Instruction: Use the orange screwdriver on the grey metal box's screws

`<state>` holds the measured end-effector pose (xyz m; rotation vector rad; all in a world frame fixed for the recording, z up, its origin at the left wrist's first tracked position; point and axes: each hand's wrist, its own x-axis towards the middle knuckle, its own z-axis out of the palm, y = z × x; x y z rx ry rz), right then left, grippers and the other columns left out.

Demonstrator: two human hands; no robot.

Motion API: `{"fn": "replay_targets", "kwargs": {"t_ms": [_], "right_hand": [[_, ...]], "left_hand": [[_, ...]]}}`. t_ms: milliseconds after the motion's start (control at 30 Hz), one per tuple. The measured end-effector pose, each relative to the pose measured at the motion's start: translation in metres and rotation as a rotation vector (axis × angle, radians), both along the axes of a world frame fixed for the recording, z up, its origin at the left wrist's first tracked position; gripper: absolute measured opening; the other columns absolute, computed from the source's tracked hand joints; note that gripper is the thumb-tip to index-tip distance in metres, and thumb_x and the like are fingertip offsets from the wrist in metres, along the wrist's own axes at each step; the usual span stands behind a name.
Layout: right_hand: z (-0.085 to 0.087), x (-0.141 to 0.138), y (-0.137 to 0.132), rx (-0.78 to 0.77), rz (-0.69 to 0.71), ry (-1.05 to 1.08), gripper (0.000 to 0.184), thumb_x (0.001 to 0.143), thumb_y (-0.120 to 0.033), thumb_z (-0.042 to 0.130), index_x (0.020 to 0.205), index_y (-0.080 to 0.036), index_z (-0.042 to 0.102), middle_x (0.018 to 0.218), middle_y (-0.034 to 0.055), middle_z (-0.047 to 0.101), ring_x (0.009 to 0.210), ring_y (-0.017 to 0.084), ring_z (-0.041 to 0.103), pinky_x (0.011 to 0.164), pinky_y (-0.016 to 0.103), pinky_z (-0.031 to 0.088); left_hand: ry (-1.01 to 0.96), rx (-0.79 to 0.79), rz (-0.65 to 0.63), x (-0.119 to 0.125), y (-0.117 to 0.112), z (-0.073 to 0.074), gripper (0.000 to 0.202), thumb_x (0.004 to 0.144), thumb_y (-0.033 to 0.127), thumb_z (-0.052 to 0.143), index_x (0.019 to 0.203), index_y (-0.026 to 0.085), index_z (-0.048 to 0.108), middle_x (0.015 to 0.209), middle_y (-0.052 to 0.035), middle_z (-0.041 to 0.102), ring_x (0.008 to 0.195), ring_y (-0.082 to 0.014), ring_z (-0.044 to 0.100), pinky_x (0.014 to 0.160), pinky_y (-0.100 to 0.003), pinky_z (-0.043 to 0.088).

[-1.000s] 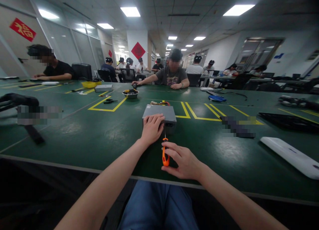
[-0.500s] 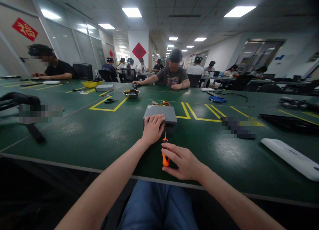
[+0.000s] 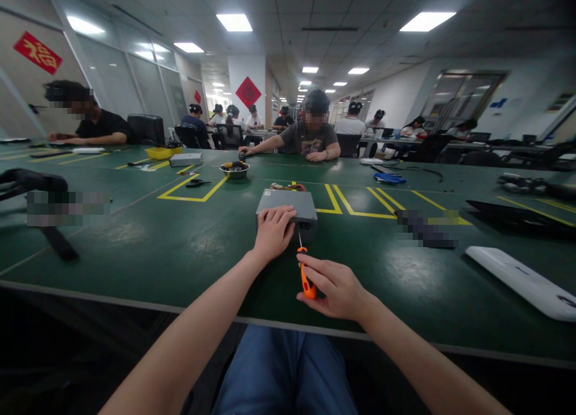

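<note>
Grey metal box on green bench, near end facing the person. Left hand lies open, palm down on its top. Right hand grips orange screwdriver, shaft tip just beside the box's near end.

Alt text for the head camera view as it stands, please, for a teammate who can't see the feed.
The left hand rests on top of a grey metal box on a green workbench, while the right hand holds an orange-handled screwdriver, its thin shaft pointing toward the box's front. A co-worker sits across the bench.
</note>
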<state>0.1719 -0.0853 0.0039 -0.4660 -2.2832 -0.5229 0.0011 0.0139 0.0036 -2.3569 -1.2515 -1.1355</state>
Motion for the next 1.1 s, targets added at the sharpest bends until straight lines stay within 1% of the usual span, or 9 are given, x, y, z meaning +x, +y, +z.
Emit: {"fn": "replay_targets", "kwargs": {"t_ms": [67,133,300,367,533,833,967,1100], "right_hand": [[0.003,0.006,-0.003,0.062,0.031,0.026,0.034,0.079,-0.030,0.059,0.105,-0.011,0.047,0.104,0.0218,0.063,0.090,0.023,0.065,0.069,0.031,0.056],[0.004,0.012,-0.005,0.084,0.040,0.052,0.034,0.078,-0.028,0.059,0.105,-0.011,0.048,0.102,0.0208,0.064,0.090,0.023,0.065,0.068,0.031,0.057],[0.003,0.023,-0.002,0.059,0.016,0.110,0.034,0.076,-0.026,0.059,0.106,-0.014,0.048,0.105,0.0183,0.064,0.088,0.022,0.065,0.065,0.032,0.057],[0.002,0.025,-0.001,0.055,0.007,0.110,0.034,0.075,-0.025,0.059,0.105,-0.013,0.049,0.104,0.0190,0.064,0.087,0.022,0.066,0.064,0.031,0.057],[0.003,0.026,0.000,0.046,-0.023,0.114,0.034,0.075,-0.024,0.059,0.106,-0.014,0.048,0.103,0.0185,0.064,0.084,0.022,0.066,0.062,0.031,0.057],[0.000,0.028,0.001,0.030,-0.030,0.099,0.039,0.074,-0.022,0.061,0.108,-0.012,0.047,0.105,0.0210,0.062,0.086,0.023,0.065,0.064,0.032,0.057],[-0.001,0.029,0.002,0.018,-0.047,0.100,0.037,0.075,-0.024,0.060,0.109,-0.015,0.047,0.108,0.0180,0.062,0.087,0.022,0.065,0.064,0.032,0.057],[0.002,0.028,0.001,0.035,-0.075,0.077,0.033,0.077,-0.024,0.059,0.106,-0.014,0.048,0.104,0.0187,0.062,0.082,0.021,0.065,0.063,0.032,0.056]], "left_hand": [[0.004,-0.001,-0.003,0.000,0.000,0.000,0.025,0.088,0.024,0.043,0.111,0.025,0.053,0.126,-0.0027,0.055,0.117,-0.0196,0.045,0.099,-0.040,0.026],[0.005,0.002,-0.011,0.000,0.000,0.000,0.025,0.088,0.024,0.044,0.111,0.025,0.053,0.126,-0.0024,0.055,0.117,-0.0191,0.045,0.099,-0.040,0.026],[0.003,0.009,-0.006,0.000,0.001,0.000,0.024,0.088,0.025,0.043,0.111,0.025,0.052,0.125,-0.0018,0.056,0.116,-0.0189,0.046,0.098,-0.039,0.026],[0.006,0.009,-0.005,0.000,0.001,-0.001,0.024,0.088,0.025,0.043,0.111,0.025,0.052,0.125,-0.0018,0.056,0.115,-0.0191,0.047,0.098,-0.039,0.027],[0.006,0.008,-0.020,0.000,0.001,0.000,0.024,0.088,0.025,0.044,0.111,0.025,0.052,0.124,-0.0009,0.056,0.115,-0.0187,0.047,0.098,-0.039,0.026],[0.012,-0.004,-0.011,-0.001,0.002,0.000,0.025,0.088,0.025,0.043,0.111,0.025,0.052,0.125,-0.0025,0.055,0.116,-0.0202,0.046,0.098,-0.040,0.026],[0.010,-0.002,-0.014,-0.001,0.002,0.000,0.025,0.088,0.025,0.043,0.112,0.025,0.052,0.125,-0.0022,0.055,0.117,-0.0197,0.046,0.098,-0.040,0.026],[-0.001,0.006,-0.014,-0.001,0.002,0.000,0.024,0.087,0.025,0.045,0.111,0.026,0.052,0.125,-0.0008,0.056,0.116,-0.0187,0.046,0.098,-0.039,0.026]]}}
